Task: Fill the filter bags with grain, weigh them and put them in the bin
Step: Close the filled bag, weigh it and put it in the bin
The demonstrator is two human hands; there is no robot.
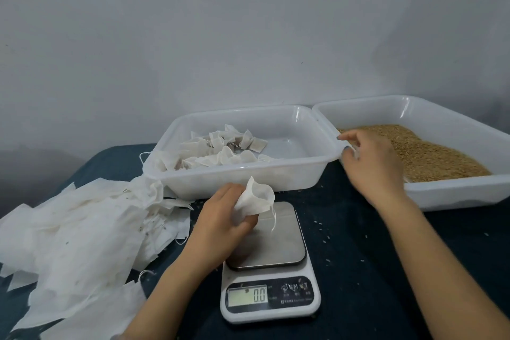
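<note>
Left hand (220,215) pinches a limp white paper filter bag (256,199), unfilled, above the steel-topped scale (276,240), which reads zero. Right hand (372,165) curled over loose brown grain (436,157); grip unclear. Translucent plastic bin (303,174) beyond left hand: several filled bags (218,146). Many flat empties (77,229) leftward, still to fill.

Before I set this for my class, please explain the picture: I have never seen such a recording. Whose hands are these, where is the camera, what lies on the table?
No machine here: a person works with bare hands, and the single picture comes from a camera worn on their head, looking down. The left hand grips a filter bag over a kitchen scale whose display reads 0.0. The right hand reaches over a white tray of grain; whether it holds anything is unclear. The white bin behind the scale holds filled bags. At the left, empty bags lie piled on the dark cloth.
</note>
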